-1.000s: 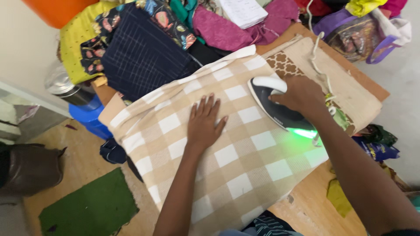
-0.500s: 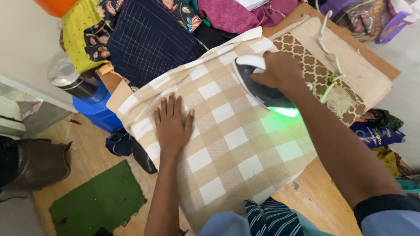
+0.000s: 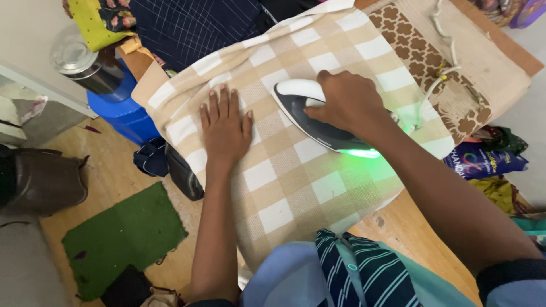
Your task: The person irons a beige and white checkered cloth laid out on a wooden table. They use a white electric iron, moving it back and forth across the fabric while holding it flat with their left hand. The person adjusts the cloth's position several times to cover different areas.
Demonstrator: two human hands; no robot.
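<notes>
A beige and white checked cloth (image 3: 296, 170) lies spread over the wooden ironing table (image 3: 409, 233). My right hand (image 3: 341, 102) grips the handle of a dark iron (image 3: 307, 116) with a white top, which rests on the cloth and glows green at its rear. My left hand (image 3: 226, 128) lies flat on the cloth just left of the iron, fingers spread. A white cord (image 3: 446, 51) runs from the iron across a patterned beige mat (image 3: 472, 74) at the right.
A navy cloth (image 3: 193, 25) and a yellow one (image 3: 96, 23) are piled at the table's far end. A steel pot (image 3: 79, 59) sits on a blue container (image 3: 122, 111) at the left. A green mat (image 3: 122, 236) lies on the floor. Bags (image 3: 480, 162) lie at the right.
My right hand has slid the iron leftward across the cloth, closer to my left hand. My left hand stays pressed flat on the cloth. The camera has tilted nearer and downward.
</notes>
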